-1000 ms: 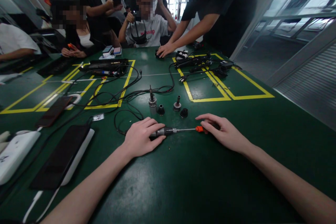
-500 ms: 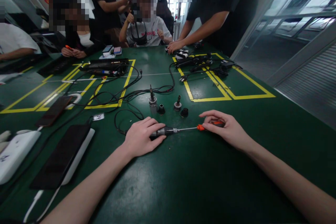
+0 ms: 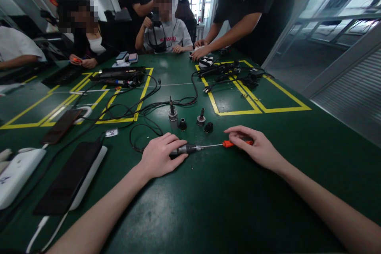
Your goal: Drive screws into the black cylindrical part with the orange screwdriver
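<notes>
My left hand [image 3: 159,156] is wrapped over a dark grey, tube-shaped corded tool [image 3: 183,149] lying on the green table, its metal end pointing right. In my right hand [image 3: 257,145] is a screwdriver [image 3: 228,143] with an orange and black handle, pinched between thumb and fingers. The screwdriver's shaft reaches left to the tool's metal end; whether its tip sits in a screw is too small to tell. Just beyond stand a metal part with a tall stem [image 3: 172,114], a shorter stemmed part [image 3: 201,118] and two black cone-shaped pieces [image 3: 182,125].
Black cables [image 3: 178,101] run across the table behind the parts. At left lie a dark phone [image 3: 70,176], another phone [image 3: 62,125] and a white power strip [image 3: 22,174]. Yellow tape [image 3: 238,112] marks the far side, where a standing person [image 3: 244,27] leans over and others sit.
My right hand and the screwdriver have shifted very slightly left. My left hand stays put. Across the table, a standing person has moved right and a seated person has lowered one hand.
</notes>
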### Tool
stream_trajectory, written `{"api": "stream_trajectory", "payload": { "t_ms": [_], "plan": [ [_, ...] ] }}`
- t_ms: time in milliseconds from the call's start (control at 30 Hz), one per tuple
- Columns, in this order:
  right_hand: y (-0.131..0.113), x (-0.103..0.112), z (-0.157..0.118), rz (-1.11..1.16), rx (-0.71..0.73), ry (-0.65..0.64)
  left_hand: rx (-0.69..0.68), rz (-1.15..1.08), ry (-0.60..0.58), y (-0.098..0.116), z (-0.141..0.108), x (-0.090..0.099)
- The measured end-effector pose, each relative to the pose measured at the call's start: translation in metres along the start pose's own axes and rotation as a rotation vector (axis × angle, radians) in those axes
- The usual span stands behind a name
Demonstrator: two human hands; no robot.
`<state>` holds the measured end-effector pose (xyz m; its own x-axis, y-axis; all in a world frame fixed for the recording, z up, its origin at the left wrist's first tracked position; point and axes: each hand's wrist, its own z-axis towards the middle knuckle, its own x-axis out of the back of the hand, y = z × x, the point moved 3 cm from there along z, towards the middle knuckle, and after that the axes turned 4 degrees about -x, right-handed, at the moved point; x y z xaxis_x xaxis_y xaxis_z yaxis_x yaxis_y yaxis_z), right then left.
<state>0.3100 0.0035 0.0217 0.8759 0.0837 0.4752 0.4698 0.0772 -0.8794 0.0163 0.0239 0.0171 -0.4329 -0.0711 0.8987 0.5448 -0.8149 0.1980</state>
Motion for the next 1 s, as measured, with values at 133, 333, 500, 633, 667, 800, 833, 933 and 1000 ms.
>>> {"api": "stream_trajectory", "payload": {
  "t_ms": [133,333,500,633,667,800,833,933,1000],
  "plan": [
    [0.0039,-0.0008,-0.0003,-0.096,-0.067,-0.030,0.013,0.003,-0.011,-0.0002,0.0001,-0.0004],
    [0.0030,-0.0027,0.0022,0.001,-0.042,-0.028,0.051,0.003,-0.032,-0.0002,0.0007,-0.0016],
    [0.0070,-0.0013,0.0035,-0.004,-0.044,-0.057,0.059,-0.002,-0.027,0.0021,0.0010,-0.0011],
    [0.0078,0.0021,0.0002,-0.089,0.031,-0.083,0.091,-0.006,-0.030,0.0018,0.0000,-0.0017],
    [0.0076,0.0017,-0.0008,-0.114,0.054,-0.107,0.094,-0.004,-0.022,0.0013,-0.0003,-0.0018],
    [0.0075,-0.0021,-0.0027,-0.163,0.098,-0.150,0.107,-0.002,-0.015,-0.0009,-0.0015,-0.0027],
    [0.0079,-0.0034,-0.0029,-0.162,0.098,-0.155,0.106,-0.002,-0.015,-0.0011,-0.0017,-0.0026],
    [0.0096,-0.0062,-0.0034,-0.150,0.065,-0.155,0.097,-0.006,-0.018,-0.0006,-0.0015,-0.0015],
    [0.0098,-0.0072,-0.0041,-0.138,0.038,-0.164,0.093,-0.009,-0.021,0.0000,-0.0010,-0.0006]
  ]
}}
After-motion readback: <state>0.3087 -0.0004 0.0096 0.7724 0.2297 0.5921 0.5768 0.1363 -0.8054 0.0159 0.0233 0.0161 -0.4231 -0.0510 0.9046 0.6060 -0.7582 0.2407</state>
